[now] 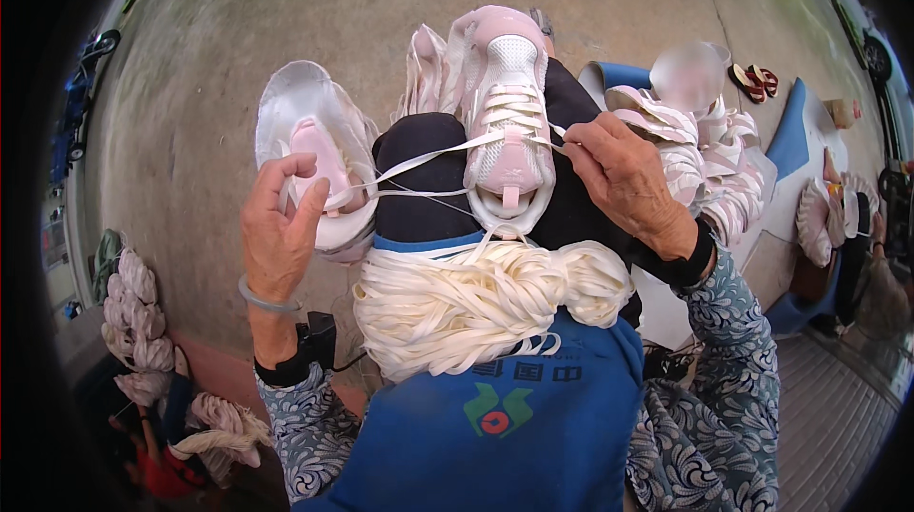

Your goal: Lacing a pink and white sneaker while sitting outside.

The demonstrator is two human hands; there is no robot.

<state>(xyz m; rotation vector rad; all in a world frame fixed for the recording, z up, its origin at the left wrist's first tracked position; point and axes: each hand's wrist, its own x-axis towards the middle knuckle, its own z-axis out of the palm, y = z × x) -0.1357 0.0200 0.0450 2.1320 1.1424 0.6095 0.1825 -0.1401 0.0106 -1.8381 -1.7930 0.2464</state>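
A pink and white sneaker (511, 122) lies across my dark-trousered thighs, toe pointing away, with white laces crossing its tongue. My right hand (624, 169) is at its right side, thumb and forefinger closed on a white shoelace (557, 143). To the left, my left hand (281, 217) is curved, thumb and forefinger apart, beside a second pink and white shoe (328, 150). White lace (419, 160) runs from the sneaker toward my left thumb; its far end is hidden there. A thick bundle of cream laces (457, 303) rests on my lap over a blue apron (552, 407).
More pink and white shoe pieces (428, 69) sit behind my left knee. A pile of them (709, 160) is at right, near blue sheets (790, 131) and sandals (752, 82). Other people sit at lower left and far right among similar shoes (138, 312). The concrete floor (333, 8) stretches ahead.
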